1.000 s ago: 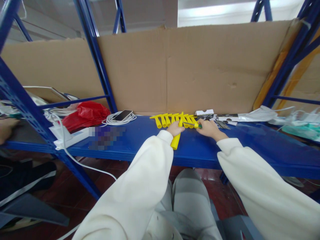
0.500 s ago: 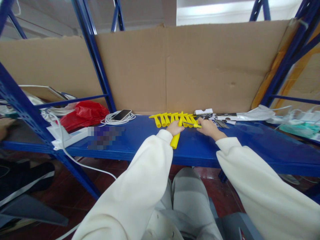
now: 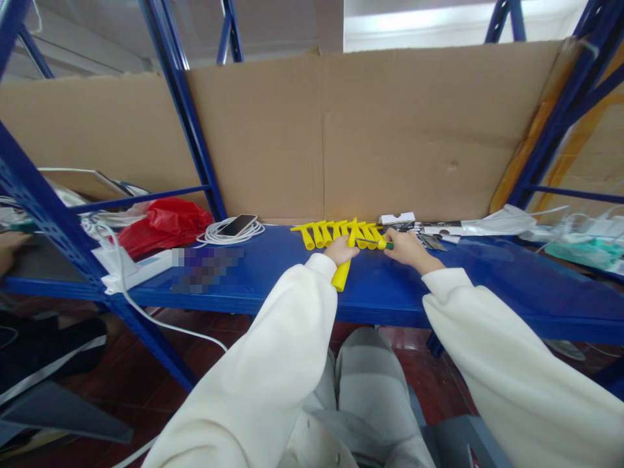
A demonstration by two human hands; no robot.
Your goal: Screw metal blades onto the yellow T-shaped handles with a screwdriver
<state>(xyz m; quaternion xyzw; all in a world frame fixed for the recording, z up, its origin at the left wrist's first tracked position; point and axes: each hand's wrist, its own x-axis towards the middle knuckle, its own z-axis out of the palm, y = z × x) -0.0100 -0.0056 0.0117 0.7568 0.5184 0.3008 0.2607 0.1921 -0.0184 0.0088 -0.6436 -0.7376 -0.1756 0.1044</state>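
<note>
My left hand (image 3: 340, 249) is closed around a yellow plastic T-shaped piece (image 3: 342, 278), whose thick round handle points down towards the shelf's front edge. In my right hand (image 3: 405, 247) is a screwdriver (image 3: 383, 245) with a yellow and green handle, its fingers closed on the handle's end. The thin shaft points left and reaches the head of the held piece; its tip is too small to make out. Behind my hands lies a row of several similar yellow T-shaped pieces (image 3: 319, 234), side by side, partly covered by my left hand.
Both hands work over a blue metal shelf (image 3: 273, 266) backed by cardboard (image 3: 390, 130). Left are a phone (image 3: 238, 225) on a coiled white cable, a red plastic bag (image 3: 168, 224) and a power strip (image 3: 146, 266). A small white box (image 3: 397, 218) and plastic packaging (image 3: 497, 222) lie right.
The screwdriver's handle has turned in my right hand, so green shows at its end where yellow did. My left hand and the T-shaped piece stay in place.
</note>
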